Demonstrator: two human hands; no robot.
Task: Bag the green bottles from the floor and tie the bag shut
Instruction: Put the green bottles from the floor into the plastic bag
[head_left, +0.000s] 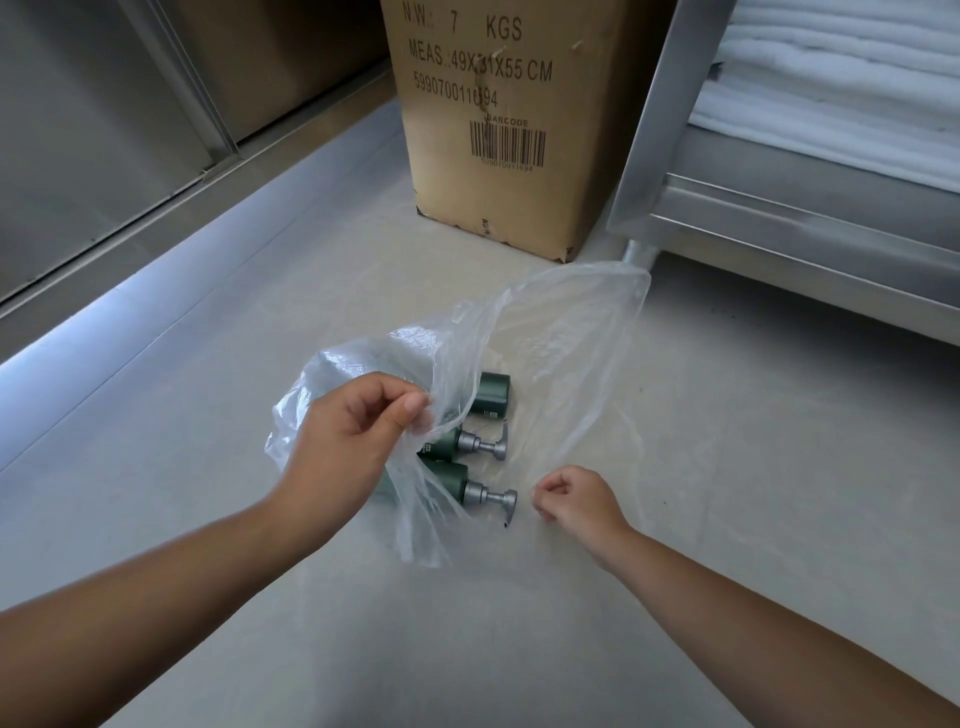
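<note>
A clear plastic bag (550, 338) lies spread open on the floor in front of me. My left hand (353, 436) pinches its near rim between thumb and fingers and lifts it. My right hand (576, 499) is closed on the bag's thin edge, low at the right. Three green bottles lie on their sides at the bag's mouth: one with its flat base showing (491, 395), and two with grey pump heads, the middle one (447, 444) and the nearest one (452, 478). My left hand and the film hide parts of them.
A tall cardboard box (498, 130) stands on the floor just behind the bag. A steel shelf unit (779, 228) with folded white cloth is at the right. Metal panels and a floor rail (156, 156) run along the left.
</note>
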